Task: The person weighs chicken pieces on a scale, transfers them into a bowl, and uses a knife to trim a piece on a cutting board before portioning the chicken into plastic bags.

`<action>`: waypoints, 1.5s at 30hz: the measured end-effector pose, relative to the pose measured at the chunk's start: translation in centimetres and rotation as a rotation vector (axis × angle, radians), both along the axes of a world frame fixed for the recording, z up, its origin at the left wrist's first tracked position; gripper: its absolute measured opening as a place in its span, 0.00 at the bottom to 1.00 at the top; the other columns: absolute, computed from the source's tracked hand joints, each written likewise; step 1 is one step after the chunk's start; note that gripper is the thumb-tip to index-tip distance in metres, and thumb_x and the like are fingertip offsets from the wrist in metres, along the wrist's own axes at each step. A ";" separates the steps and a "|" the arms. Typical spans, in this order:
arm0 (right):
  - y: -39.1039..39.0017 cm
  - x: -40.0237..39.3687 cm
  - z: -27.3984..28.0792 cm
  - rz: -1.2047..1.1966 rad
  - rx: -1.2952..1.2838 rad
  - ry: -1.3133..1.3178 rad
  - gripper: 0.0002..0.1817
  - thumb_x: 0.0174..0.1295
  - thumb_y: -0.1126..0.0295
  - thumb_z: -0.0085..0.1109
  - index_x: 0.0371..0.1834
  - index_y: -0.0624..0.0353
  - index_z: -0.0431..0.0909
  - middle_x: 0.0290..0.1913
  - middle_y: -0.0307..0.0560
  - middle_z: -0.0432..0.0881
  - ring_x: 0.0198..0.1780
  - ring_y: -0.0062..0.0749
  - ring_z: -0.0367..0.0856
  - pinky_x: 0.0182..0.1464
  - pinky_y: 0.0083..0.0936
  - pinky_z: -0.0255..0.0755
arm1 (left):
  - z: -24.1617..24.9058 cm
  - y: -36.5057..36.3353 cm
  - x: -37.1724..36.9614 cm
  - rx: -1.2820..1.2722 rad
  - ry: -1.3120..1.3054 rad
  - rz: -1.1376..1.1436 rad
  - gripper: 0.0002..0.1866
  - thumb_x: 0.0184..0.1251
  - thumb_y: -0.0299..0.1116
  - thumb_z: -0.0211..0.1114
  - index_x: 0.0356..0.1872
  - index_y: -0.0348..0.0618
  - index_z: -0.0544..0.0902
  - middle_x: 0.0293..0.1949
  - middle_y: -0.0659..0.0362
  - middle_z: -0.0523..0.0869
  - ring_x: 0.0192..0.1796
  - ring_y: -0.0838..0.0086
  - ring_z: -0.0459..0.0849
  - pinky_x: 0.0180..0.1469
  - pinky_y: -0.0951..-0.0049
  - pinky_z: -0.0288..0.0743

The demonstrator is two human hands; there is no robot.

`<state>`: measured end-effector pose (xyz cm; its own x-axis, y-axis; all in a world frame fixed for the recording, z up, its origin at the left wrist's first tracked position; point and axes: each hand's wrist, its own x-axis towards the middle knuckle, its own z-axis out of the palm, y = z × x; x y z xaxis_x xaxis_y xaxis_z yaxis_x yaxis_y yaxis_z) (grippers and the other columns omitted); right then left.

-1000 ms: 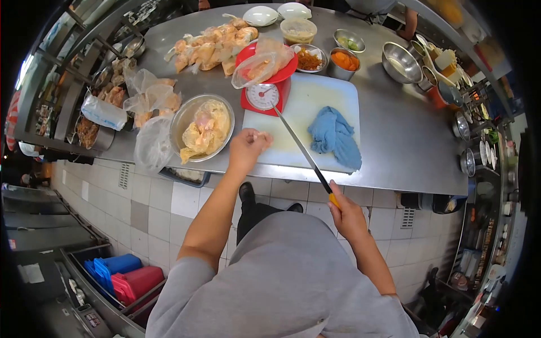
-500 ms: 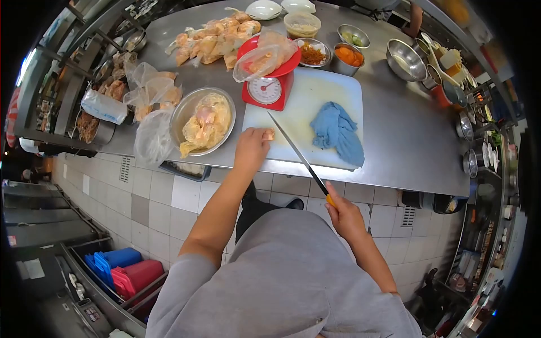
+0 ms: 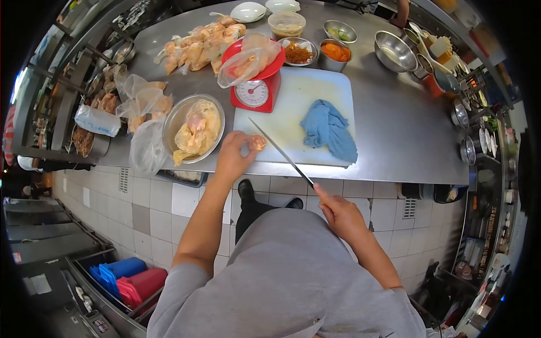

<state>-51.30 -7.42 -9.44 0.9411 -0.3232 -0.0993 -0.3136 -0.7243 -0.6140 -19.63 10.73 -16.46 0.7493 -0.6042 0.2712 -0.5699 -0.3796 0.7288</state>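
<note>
My left hand [image 3: 232, 153] pinches a small piece of raw meat [image 3: 257, 142] at the left front of the white cutting board [image 3: 287, 124]. In my right hand [image 3: 340, 213] is the handle of a long knife [image 3: 280, 152]; its thin blade points up and left across the board, close beside the meat. A rumpled blue cloth [image 3: 328, 130] lies on the board's right side. Behind my left hand stands a red dial scale [image 3: 256, 96] with a clear plastic bag of meat [image 3: 251, 61] on its pan. Left of the hand, a steel bowl [image 3: 169, 132] holds pale yellowish raw chicken [image 3: 197, 125].
Several bagged meat portions [image 3: 197, 45] lie at the back left, more plastic bags [image 3: 147, 141] at the left edge. Behind the board stand containers of orange food [image 3: 336, 52], brown shreds [image 3: 297, 52] and green slices [image 3: 339, 35]. A steel bowl [image 3: 395, 52] sits further right.
My left hand has turned, so more of the meat piece shows beside the blade. The knife stays in my right hand. The whole view has shifted slightly.
</note>
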 end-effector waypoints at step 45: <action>3.0 8.5 1.8 0.185 0.025 0.524 0.47 0.71 0.77 0.52 0.89 0.22 0.49 0.47 0.62 0.88 0.46 0.59 0.90 0.49 0.55 0.82 | -5.3 1.5 0.2 -0.098 0.168 0.133 0.14 0.63 0.25 0.71 0.50 0.37 0.84 0.38 0.53 0.87 0.40 0.64 0.87 0.46 0.66 0.83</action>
<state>-42.82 -4.42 -7.67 0.8045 -0.1490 -0.5749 -0.4507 -0.7836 -0.4275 -19.40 12.25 -21.77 0.8600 -0.4741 0.1888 -0.3873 -0.3655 0.8464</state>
